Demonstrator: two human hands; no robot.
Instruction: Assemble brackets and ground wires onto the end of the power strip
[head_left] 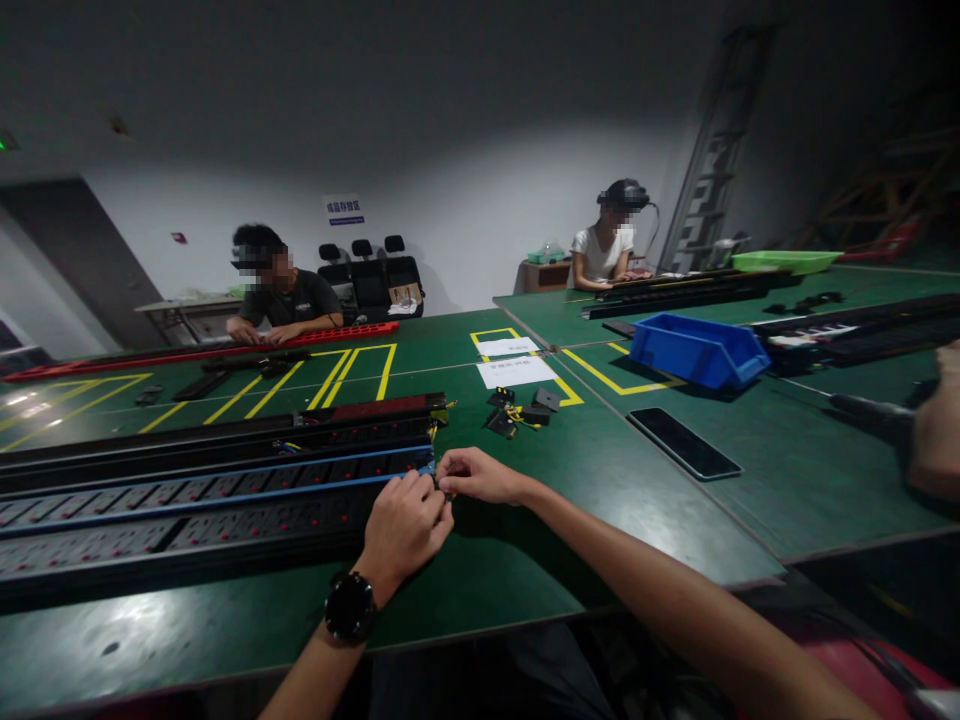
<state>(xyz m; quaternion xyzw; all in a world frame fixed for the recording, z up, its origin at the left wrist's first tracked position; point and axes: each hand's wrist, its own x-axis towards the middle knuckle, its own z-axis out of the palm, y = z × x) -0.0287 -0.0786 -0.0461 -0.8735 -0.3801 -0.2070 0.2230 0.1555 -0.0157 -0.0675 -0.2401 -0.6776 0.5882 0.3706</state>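
Several long black socket strips [195,490] lie side by side on the green table [525,560], stretching off to the left. My left hand [405,525], with a black watch on its wrist, is curled at the right end of the blue-edged strip. My right hand [476,475] meets it there, fingers pinched together on a small part I cannot make out. Both hands touch at the strip's end. A few small black end caps with yellow wires [517,410] lie just beyond my hands.
A black phone [682,442] lies flat to the right, a blue bin [697,350] behind it. Two paper sheets [514,368] sit in yellow-taped boxes. Two other people sit at the far side with strips, one red [195,352]. Another person's hand [934,430] holds a dark tool at right.
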